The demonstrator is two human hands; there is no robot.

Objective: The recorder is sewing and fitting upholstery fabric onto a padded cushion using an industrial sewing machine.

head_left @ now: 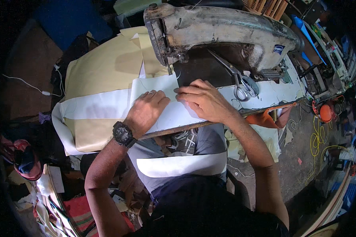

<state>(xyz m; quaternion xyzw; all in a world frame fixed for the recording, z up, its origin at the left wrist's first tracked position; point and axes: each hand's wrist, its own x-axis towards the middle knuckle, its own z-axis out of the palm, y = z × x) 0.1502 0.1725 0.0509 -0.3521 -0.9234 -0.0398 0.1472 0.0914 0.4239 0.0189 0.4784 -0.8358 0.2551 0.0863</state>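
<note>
A small cream piece of sheet material [156,85] lies under the needle end of an old, worn sewing machine [225,27]. My left hand [148,108], with a dark watch at its wrist, presses bent fingers together on the piece's near left part. At its right edge, my right hand [205,100] pinches with the fingertips; its thumb is partly hidden. Left of the needle spreads a large tan sheet, like leatherette [103,65], crossed by a white strip [95,106]. Scissors [241,85] lie under the machine's arm, right of my right hand.
The worn white table [174,118] ends just before my lap. Across my thighs rests a white strip with rounded corners [182,165]. An orange piece [265,118] hangs below the table edge. A yellow cord [315,138] lies on the floor at right; scraps clutter the lower left.
</note>
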